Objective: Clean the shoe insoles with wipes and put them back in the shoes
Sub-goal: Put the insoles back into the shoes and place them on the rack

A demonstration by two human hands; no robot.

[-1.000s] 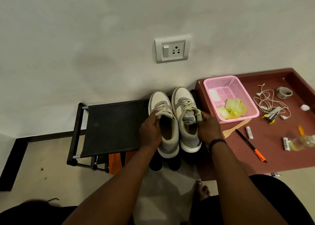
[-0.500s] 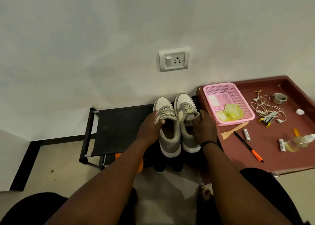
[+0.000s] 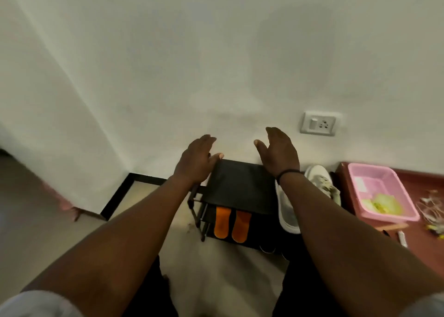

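Two grey-and-white sneakers (image 3: 318, 181) stand on the right end of the black shoe rack (image 3: 240, 187), largely hidden behind my right forearm. My left hand (image 3: 198, 160) hovers open over the rack's left rear corner. My right hand (image 3: 278, 149) is raised open above the rack's back edge, left of the shoes. Neither hand holds anything. Two orange insoles (image 3: 231, 223) lie side by side on the rack's lower shelf. Crumpled yellow-green wipes (image 3: 382, 205) sit in the pink basket (image 3: 374, 172).
The pink basket rests on a maroon tray table (image 3: 422, 223) at the right, with earphone cables, a wooden stick and small items. A wall socket (image 3: 318, 123) is above the rack. The wall corner and floor lie to the left. Dark shoes sit under the rack.
Both hands have let go of the sneakers and lifted, open, to the left over the rack. The view has swung left and up; the sneakers stay on the rack.
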